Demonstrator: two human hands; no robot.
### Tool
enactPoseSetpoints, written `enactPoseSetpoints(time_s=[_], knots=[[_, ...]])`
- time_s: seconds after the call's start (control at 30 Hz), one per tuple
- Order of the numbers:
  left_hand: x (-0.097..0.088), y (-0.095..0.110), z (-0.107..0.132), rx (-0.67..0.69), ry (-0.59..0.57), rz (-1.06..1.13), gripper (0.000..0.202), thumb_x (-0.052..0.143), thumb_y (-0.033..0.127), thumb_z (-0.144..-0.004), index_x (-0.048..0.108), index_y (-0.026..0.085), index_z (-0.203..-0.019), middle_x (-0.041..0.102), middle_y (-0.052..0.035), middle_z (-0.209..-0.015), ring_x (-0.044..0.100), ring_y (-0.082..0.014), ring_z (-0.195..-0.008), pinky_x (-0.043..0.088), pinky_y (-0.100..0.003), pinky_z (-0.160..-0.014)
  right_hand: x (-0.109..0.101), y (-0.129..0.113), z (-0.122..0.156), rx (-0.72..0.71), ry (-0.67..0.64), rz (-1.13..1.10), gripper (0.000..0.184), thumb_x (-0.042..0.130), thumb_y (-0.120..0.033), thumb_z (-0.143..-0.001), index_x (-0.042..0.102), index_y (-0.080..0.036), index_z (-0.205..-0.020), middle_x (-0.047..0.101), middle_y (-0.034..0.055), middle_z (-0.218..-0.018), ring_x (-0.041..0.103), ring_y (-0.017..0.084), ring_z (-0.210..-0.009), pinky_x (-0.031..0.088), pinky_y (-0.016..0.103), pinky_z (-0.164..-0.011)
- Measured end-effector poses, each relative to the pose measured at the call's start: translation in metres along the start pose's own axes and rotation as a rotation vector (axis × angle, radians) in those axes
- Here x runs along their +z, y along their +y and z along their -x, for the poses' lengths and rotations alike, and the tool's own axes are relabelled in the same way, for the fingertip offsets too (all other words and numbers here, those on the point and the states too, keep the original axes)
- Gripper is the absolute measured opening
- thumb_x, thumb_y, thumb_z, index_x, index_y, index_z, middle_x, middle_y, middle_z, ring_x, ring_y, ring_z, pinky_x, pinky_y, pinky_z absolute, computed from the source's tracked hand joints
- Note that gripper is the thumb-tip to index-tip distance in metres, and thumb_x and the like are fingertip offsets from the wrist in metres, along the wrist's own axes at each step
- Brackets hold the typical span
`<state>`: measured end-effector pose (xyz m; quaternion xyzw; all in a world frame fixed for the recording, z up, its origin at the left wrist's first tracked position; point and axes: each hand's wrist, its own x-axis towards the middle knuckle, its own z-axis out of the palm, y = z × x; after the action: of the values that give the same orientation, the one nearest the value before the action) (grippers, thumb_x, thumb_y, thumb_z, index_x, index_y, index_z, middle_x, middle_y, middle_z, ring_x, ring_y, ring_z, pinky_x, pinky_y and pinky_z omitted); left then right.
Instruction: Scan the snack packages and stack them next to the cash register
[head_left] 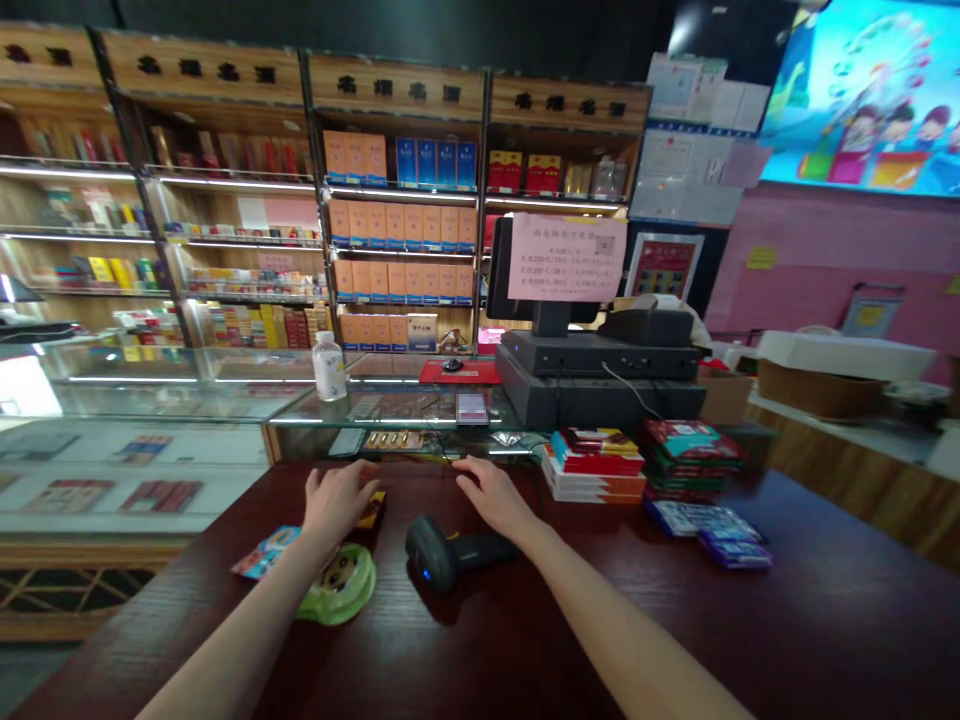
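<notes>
My left hand [337,505] hovers at or just above the dark wooden counter [585,640], fingers apart and nothing visible in it. Right beside it lies a small yellow-and-brown packet [371,512], partly hidden by the hand. A blue packet [274,552] and a green item with a round cartoon face [349,590] rest under and around my left forearm. Between my arms, a black barcode scanner [442,555] lies on its side with a small blue light on. My right hand [491,493] is empty, fingers stretched out, just beyond the scanner's handle; whether it touches the counter I cannot tell.
To the right stand a stack of red, white and orange packs [596,475], a stack of dark red and green packs [690,450] and blue-purple packets [705,525]. Behind are a glass display case [382,405], a white bottle [328,367] and a cash register [592,355].
</notes>
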<state>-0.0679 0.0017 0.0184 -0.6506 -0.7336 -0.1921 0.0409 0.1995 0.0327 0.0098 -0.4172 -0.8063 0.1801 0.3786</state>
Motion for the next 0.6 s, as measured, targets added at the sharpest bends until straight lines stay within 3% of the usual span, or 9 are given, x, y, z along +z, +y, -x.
enactPoseSetpoints(time_s=[0.23, 0.4, 0.6], knots=[[-0.014, -0.034, 0.008, -0.104, -0.087, -0.111, 0.045, 0.045, 0.051, -0.091, 0.065, 0.024, -0.121, 0.073, -0.0108, -0.121, 0.062, -0.0361, -0.119, 0.027, -0.059, -0.109, 0.022, -0.014, -0.021, 0.039, -0.193, -0.068, 0.031, 0.051, -0.029, -0.096, 0.073, -0.021, -0.116, 0.073, 0.0078, -0.122, 0.066, 0.025, -0.117, 0.046, 0.037, -0.104], [-0.019, -0.053, 0.011, -0.168, -0.111, -0.116, 0.046, 0.036, 0.048, -0.095, 0.066, 0.025, -0.121, 0.073, -0.011, -0.123, 0.061, -0.037, -0.12, 0.026, -0.06, -0.11, 0.039, -0.016, -0.036, 0.094, -0.347, -0.18, 0.032, 0.047, -0.035, -0.098, 0.076, -0.022, -0.104, 0.077, 0.0057, -0.113, 0.069, 0.024, -0.11, 0.048, 0.034, -0.098], [-0.02, -0.068, 0.014, -0.204, -0.148, -0.078, 0.046, 0.035, 0.045, -0.093, 0.067, 0.026, -0.119, 0.075, -0.0111, -0.116, 0.066, -0.0357, -0.114, 0.028, -0.061, -0.109, 0.054, -0.022, -0.046, 0.14, -0.419, -0.228, 0.034, 0.047, -0.036, -0.098, 0.076, -0.019, -0.102, 0.078, 0.0058, -0.108, 0.069, 0.022, -0.106, 0.048, 0.033, -0.097]])
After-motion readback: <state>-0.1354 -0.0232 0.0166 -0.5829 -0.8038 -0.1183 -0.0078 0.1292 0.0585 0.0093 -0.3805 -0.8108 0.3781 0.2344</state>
